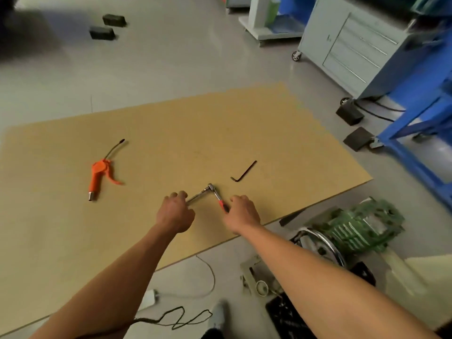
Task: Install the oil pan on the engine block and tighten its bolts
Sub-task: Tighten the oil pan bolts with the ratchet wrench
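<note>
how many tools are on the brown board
3: orange blow gun at left, black hex key right of centre, ratchet at front, left hand gripping its bar, right hand its red handle. The hands may hide something small.

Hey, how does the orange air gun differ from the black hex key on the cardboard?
The air gun is orange with a dark curved nozzle; the hex key is all black. The air gun is bulky, the hex key a thin L-shaped rod. Both lie untouched on the cardboard.

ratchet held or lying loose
Held: right hand grips the ratchet by its red handle, left hand grips its extension.
</note>
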Tool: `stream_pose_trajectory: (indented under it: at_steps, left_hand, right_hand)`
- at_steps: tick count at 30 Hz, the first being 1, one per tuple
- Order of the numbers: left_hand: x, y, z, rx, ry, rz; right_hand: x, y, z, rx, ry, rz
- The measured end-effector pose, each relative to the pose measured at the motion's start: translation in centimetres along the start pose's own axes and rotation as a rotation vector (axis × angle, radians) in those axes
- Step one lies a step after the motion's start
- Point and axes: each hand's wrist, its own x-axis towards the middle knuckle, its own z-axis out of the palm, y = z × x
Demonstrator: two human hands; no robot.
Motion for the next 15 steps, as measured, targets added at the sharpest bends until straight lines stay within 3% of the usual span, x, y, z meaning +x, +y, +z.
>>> stream_pose_trajectory:
  at_steps: [4,9,13,15]
  left_hand:
    - [3.9,0.7,0.9,0.146,-0.100,0.072]
    - [5.8,0.8,2.8,0.245,-0.122,0.093]
    - [5.5,2.0,2.2,0.081,-0.240,0.076]
    - [4.1,5.6,0.8,-0.150,-0.282,0.113]
  right_hand:
    - [2.6,0.3,1.4,-0.050,-0.114,0.004]
    - [3.1,1.6,3.2,0.036,-0.139,0.018]
    - [1.4,3.1,1.7,0.249,-0.306,0.064]
    - [-1.0,4.7,-1.2,0.487,-0.271,0.089]
